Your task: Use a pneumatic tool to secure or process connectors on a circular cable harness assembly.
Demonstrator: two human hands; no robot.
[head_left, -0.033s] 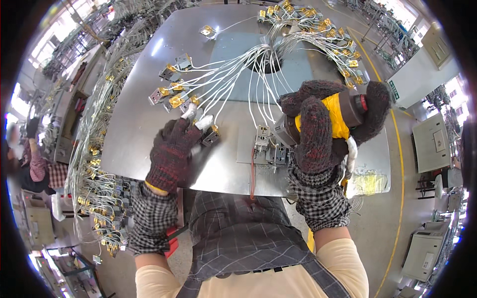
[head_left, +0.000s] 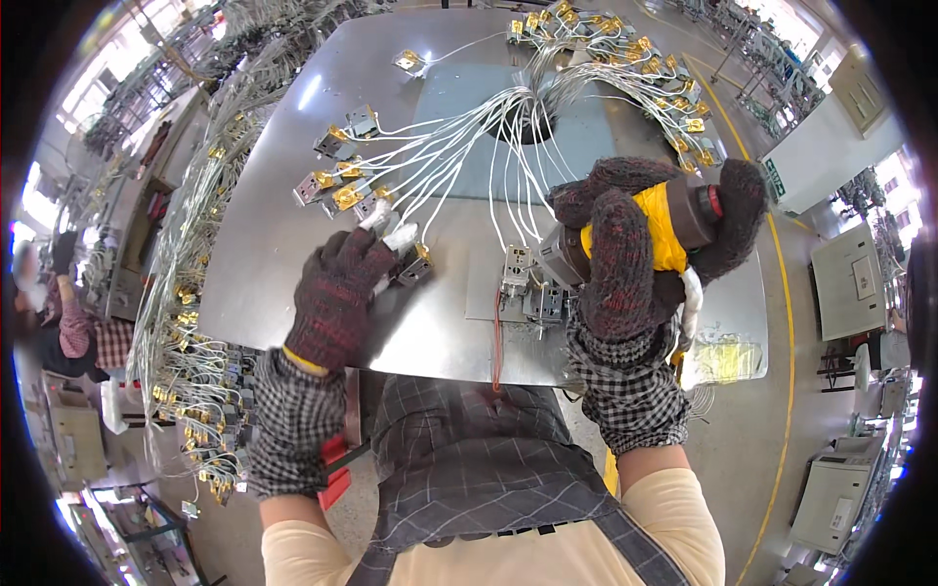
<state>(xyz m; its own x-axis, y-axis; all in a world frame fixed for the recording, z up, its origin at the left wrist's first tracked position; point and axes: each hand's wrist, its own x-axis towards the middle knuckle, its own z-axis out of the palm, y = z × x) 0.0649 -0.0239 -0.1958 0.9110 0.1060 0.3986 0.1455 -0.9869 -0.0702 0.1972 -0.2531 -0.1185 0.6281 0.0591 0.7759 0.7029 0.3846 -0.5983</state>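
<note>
My left hand (head_left: 342,283), in a dark knitted glove with white-wrapped fingertips, reaches over the left middle of the metal table. Its fingers are stretched out against a small metal-cased module (head_left: 415,265) with a brass-coloured part and a white wire; the thumb is hidden. My right hand (head_left: 625,259), also gloved, wraps round a dark hand-held power tool (head_left: 665,227) bound with yellow tape, with a red part at its end. The tool's grey nose points left and down, close to metal blocks (head_left: 544,305) on the table. Beside them stands another metal module (head_left: 515,269).
White wires (head_left: 479,122) fan out from a dark round hole (head_left: 528,125) in the table (head_left: 254,254). Several similar modules (head_left: 344,176) lie at left, more along the far right edge. Bundled wires hang left of the table, where a person (head_left: 73,332) stands at far left.
My left hand has shifted very slightly, with the forearm a little further left, and more of the module beside its fingers shows. My right hand and the tool stay in place.
</note>
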